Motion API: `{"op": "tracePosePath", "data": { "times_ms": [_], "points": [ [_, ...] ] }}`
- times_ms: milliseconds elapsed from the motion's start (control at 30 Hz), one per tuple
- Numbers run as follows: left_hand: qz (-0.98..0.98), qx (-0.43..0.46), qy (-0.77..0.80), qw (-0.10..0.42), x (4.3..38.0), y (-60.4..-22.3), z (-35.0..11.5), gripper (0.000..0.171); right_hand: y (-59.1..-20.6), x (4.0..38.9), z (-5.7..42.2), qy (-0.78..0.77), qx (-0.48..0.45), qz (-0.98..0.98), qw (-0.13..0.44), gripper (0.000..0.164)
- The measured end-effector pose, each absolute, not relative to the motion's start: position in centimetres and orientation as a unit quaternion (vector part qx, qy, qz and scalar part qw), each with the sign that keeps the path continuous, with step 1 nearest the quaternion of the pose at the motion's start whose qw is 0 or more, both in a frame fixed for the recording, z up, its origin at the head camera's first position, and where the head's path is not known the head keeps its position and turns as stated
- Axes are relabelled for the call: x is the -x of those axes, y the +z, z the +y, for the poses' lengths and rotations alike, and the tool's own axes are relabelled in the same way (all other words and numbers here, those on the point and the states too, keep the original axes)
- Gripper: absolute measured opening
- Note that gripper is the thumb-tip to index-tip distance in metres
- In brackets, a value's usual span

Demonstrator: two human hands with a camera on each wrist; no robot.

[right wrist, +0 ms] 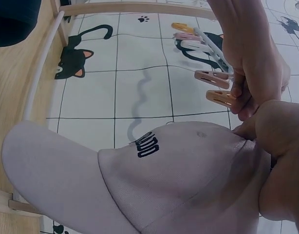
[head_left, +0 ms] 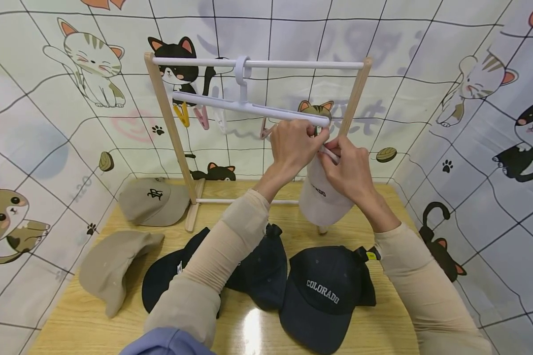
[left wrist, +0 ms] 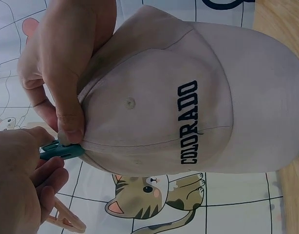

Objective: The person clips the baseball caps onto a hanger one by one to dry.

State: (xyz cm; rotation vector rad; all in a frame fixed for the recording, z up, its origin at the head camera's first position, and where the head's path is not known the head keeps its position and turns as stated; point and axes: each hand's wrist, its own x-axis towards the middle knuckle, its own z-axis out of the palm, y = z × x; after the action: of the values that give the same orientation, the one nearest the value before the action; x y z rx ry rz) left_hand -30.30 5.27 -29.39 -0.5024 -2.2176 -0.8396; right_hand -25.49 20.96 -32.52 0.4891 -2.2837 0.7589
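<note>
A pale cap (left wrist: 154, 97) lettered COLORADO hangs brim down below the right end of a white hanger (head_left: 253, 106). My right hand (head_left: 348, 167) pinches the cap's upper edge between thumb and fingers. Beside it, my left hand (head_left: 295, 143) holds a teal clip (left wrist: 64, 150) just under the hanger bar, and the clip meets the cap's edge. Whether the clip's jaws bite the fabric cannot be made out. Near the left hand dangles a peach clip (right wrist: 220, 97), with a pink clip (right wrist: 212, 78) alongside.
A rack with a white top rail (head_left: 293, 64) carries the hanger. Yellow (head_left: 182, 114) and pink (head_left: 202, 117) clips hang at its left. On the wooden table lie a black COLORADO cap (head_left: 319, 291), two dark caps (head_left: 266, 271), and two khaki caps (head_left: 111, 266).
</note>
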Motion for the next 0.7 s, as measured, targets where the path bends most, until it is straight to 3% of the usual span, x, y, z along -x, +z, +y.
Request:
{"op": "tracePosePath", "data": {
  "times_ms": [700],
  "points": [
    [-0.861, 0.186, -0.327, 0.342, 30.28, -29.75, 5.41, 0.069, -32.95, 25.82, 21.04, 0.304, -0.205, -0.865, 0.342, 0.019]
  ]
}}
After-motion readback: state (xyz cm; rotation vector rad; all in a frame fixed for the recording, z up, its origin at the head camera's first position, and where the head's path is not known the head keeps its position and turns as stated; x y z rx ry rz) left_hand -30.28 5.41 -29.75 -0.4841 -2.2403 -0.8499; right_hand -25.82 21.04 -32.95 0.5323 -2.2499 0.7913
